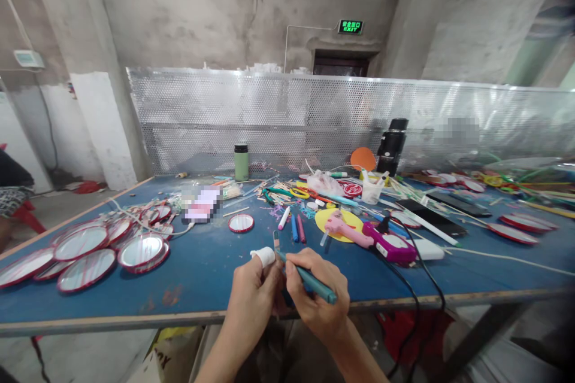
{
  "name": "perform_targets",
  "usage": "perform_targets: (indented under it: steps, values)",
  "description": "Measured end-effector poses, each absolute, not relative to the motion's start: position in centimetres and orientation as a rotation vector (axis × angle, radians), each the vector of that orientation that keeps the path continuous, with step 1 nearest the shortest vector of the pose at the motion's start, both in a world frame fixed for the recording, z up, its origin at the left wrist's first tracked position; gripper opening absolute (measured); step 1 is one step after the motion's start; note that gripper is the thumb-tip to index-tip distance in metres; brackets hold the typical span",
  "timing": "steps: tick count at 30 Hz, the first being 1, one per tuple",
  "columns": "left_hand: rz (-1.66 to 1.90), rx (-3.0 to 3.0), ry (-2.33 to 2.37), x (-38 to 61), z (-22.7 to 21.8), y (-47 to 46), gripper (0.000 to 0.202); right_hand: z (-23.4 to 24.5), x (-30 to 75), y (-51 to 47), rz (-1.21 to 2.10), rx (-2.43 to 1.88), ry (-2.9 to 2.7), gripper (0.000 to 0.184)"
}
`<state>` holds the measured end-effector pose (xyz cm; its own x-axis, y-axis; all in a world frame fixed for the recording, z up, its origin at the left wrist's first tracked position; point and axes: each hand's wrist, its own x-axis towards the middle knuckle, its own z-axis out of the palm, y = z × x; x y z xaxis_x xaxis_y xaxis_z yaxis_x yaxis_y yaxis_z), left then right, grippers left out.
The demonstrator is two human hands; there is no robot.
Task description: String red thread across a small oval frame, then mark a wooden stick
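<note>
Both my hands meet at the near edge of the blue table (202, 269). My right hand (320, 299) is closed around a teal utility knife (305, 275), whose blade end points up and left. My left hand (254, 296) is closed beside it, with a white wrapping on the raised fingertip (264, 256). Its fingers press against the front of the knife; I cannot make out whether they hold anything small. A pink glue gun (348, 230) lies just beyond my right hand on a yellow disc.
Several round red-rimmed mirrors (141, 250) lie at the left, one small one (241, 223) in the middle. Coloured sticks, markers and scraps litter the centre. A green flask (241, 161) and black bottle (392, 146) stand at the back. A black cable (417, 287) hangs over the front edge.
</note>
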<state>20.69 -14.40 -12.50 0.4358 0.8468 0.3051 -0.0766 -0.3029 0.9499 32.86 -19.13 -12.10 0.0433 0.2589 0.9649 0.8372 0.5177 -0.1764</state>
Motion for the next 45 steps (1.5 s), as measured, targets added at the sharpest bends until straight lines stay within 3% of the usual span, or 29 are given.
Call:
perform_targets:
  steps: [45]
  values:
    - [1.080, 1.620, 0.697, 20.90, -12.58, -14.42, 0.035, -12.12, 32.93, -19.18, -0.592, -0.989, -1.499, 0.010]
